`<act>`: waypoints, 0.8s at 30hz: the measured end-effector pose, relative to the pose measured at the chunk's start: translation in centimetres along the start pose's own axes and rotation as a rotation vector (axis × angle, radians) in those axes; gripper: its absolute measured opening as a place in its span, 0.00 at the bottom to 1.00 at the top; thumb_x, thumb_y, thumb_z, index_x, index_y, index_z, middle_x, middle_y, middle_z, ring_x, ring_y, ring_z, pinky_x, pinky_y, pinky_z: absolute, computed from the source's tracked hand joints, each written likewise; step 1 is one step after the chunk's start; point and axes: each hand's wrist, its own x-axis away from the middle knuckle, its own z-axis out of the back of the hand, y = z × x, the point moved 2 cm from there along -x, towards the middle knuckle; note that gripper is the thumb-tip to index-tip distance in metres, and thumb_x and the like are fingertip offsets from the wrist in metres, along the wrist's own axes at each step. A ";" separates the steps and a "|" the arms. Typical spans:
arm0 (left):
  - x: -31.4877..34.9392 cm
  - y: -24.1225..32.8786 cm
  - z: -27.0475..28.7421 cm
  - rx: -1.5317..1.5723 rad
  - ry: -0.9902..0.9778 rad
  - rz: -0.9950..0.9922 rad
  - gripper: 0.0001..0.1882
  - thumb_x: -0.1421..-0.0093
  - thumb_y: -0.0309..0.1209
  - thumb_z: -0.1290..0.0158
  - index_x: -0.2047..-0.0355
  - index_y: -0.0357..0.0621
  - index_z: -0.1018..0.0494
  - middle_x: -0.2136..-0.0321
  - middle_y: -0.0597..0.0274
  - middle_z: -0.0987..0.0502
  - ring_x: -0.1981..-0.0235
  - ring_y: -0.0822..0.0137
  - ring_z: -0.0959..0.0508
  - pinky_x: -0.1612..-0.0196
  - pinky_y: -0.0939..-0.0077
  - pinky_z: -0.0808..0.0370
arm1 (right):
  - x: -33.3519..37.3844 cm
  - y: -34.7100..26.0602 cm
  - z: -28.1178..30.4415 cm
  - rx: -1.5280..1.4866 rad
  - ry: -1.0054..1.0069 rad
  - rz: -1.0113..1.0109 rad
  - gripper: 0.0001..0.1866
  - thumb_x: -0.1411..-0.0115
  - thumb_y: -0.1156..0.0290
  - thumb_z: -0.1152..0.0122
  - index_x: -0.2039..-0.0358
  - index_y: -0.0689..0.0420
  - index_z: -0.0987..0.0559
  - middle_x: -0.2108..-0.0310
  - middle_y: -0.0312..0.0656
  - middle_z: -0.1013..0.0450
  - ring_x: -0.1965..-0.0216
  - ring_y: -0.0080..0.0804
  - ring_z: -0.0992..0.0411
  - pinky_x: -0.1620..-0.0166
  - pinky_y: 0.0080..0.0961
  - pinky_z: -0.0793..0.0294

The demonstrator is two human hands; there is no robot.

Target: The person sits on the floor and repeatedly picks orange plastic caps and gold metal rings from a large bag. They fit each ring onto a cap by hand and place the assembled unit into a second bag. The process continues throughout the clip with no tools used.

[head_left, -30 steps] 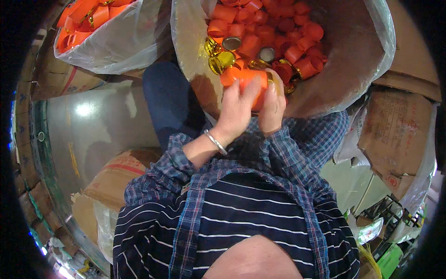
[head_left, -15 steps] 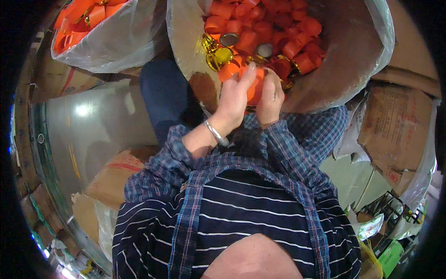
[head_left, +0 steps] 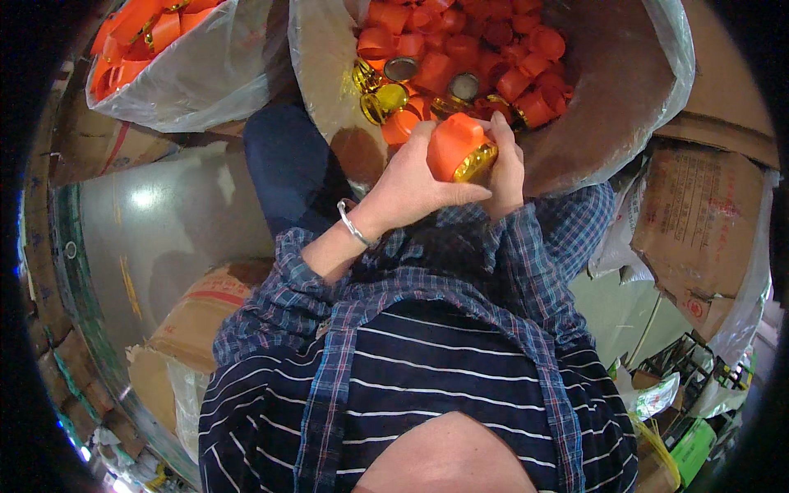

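- I note the left hand grasping an orange piece, gold end rightward.
- Right hand at that end, probably steadying; its closure I cannot tell.
- Plastic-lined container opens just beyond the grip, presumably for reach.

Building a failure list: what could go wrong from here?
The orange plastic cylindrical piece with a shiny gold end, held between the left hand and right hand, might slip and get lost among similar loose orange plastic pieces. The silver metal bangle could snag the nearby translucent plastic liner.
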 end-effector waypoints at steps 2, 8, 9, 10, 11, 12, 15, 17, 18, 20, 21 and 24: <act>1.1 1.0 0.3 -0.036 -0.026 0.029 0.41 0.58 0.43 0.28 0.49 0.37 0.38 0.56 0.50 0.26 0.56 0.58 0.22 0.52 0.64 0.24 | 1.4 -1.3 -0.5 0.257 -0.128 0.260 0.26 0.29 0.53 0.54 0.55 0.66 0.21 0.59 0.42 0.23 0.57 0.27 0.27 0.50 0.24 0.29; 2.5 4.4 1.0 0.017 0.018 -0.222 0.35 0.57 0.38 0.31 0.52 0.39 0.36 0.60 0.51 0.25 0.58 0.58 0.22 0.53 0.65 0.24 | 4.0 -3.7 -0.5 0.327 -0.191 0.485 0.26 0.27 0.55 0.60 0.56 0.67 0.22 0.61 0.40 0.24 0.60 0.25 0.28 0.53 0.21 0.30; 2.4 4.6 1.0 0.040 0.003 -0.195 0.34 0.58 0.36 0.31 0.54 0.39 0.35 0.61 0.52 0.25 0.58 0.58 0.22 0.54 0.66 0.24 | 4.1 -3.5 -0.6 0.275 -0.167 0.442 0.27 0.27 0.54 0.61 0.57 0.67 0.21 0.62 0.40 0.24 0.61 0.25 0.28 0.53 0.21 0.30; 2.3 4.5 0.9 0.044 -0.027 -0.128 0.34 0.57 0.37 0.31 0.53 0.39 0.34 0.61 0.53 0.25 0.58 0.59 0.22 0.54 0.66 0.24 | 4.1 -3.2 -0.6 0.212 -0.164 0.413 0.28 0.27 0.54 0.61 0.58 0.67 0.21 0.62 0.40 0.23 0.61 0.24 0.28 0.53 0.21 0.30; 2.0 4.5 0.9 0.044 -0.032 -0.119 0.34 0.56 0.37 0.31 0.53 0.38 0.34 0.60 0.53 0.25 0.58 0.61 0.22 0.53 0.67 0.24 | 3.8 -2.7 -0.6 0.175 -0.103 0.336 0.29 0.27 0.52 0.61 0.59 0.67 0.20 0.63 0.40 0.23 0.62 0.23 0.28 0.54 0.21 0.29; 1.8 4.3 0.7 0.029 -0.059 -0.088 0.34 0.55 0.38 0.31 0.52 0.38 0.33 0.60 0.54 0.25 0.58 0.62 0.22 0.53 0.68 0.24 | 3.4 -2.4 -0.4 0.108 -0.070 0.276 0.29 0.27 0.51 0.60 0.58 0.66 0.20 0.62 0.40 0.23 0.61 0.25 0.27 0.53 0.22 0.28; 0.9 3.1 0.2 0.316 -0.135 -0.022 0.32 0.50 0.39 0.32 0.50 0.36 0.32 0.58 0.57 0.24 0.58 0.67 0.23 0.53 0.71 0.25 | 1.8 -0.7 -0.2 -0.378 -0.075 -0.125 0.30 0.28 0.47 0.59 0.52 0.63 0.22 0.59 0.45 0.22 0.58 0.35 0.23 0.52 0.32 0.23; 0.5 2.2 -0.8 0.716 -0.189 0.051 0.22 0.37 0.37 0.41 0.48 0.36 0.30 0.56 0.62 0.24 0.57 0.72 0.25 0.51 0.75 0.27 | 1.0 -0.1 0.1 -0.463 -0.141 -0.262 0.30 0.30 0.44 0.58 0.49 0.61 0.25 0.55 0.46 0.22 0.57 0.39 0.22 0.51 0.35 0.22; 0.3 1.5 -1.5 0.911 -0.171 0.175 0.19 0.34 0.36 0.45 0.48 0.36 0.30 0.55 0.63 0.24 0.57 0.73 0.25 0.51 0.77 0.27 | 0.6 0.6 0.2 -0.472 -0.088 -0.334 0.30 0.30 0.44 0.57 0.49 0.60 0.25 0.55 0.46 0.22 0.57 0.39 0.22 0.51 0.35 0.22; 0.0 0.4 -2.1 1.013 -0.049 0.177 0.17 0.32 0.35 0.47 0.48 0.36 0.29 0.55 0.64 0.24 0.57 0.73 0.25 0.50 0.77 0.28 | 0.2 1.6 0.3 -0.352 -0.008 -0.272 0.31 0.30 0.42 0.58 0.50 0.59 0.24 0.57 0.44 0.23 0.58 0.36 0.23 0.53 0.32 0.22; 0.0 -0.1 -2.3 1.074 -0.012 0.163 0.17 0.31 0.35 0.49 0.48 0.36 0.28 0.55 0.65 0.24 0.57 0.74 0.26 0.50 0.78 0.29 | 0.4 1.8 0.7 -0.263 0.053 -0.195 0.31 0.30 0.42 0.57 0.50 0.60 0.24 0.56 0.43 0.23 0.57 0.36 0.24 0.53 0.32 0.23; -0.3 -1.7 -2.5 0.852 0.122 0.173 0.17 0.31 0.35 0.49 0.49 0.36 0.28 0.56 0.65 0.24 0.56 0.75 0.26 0.50 0.78 0.29 | 0.8 2.6 0.7 -0.087 0.147 -0.055 0.29 0.30 0.47 0.54 0.50 0.64 0.25 0.54 0.44 0.26 0.52 0.34 0.28 0.50 0.27 0.28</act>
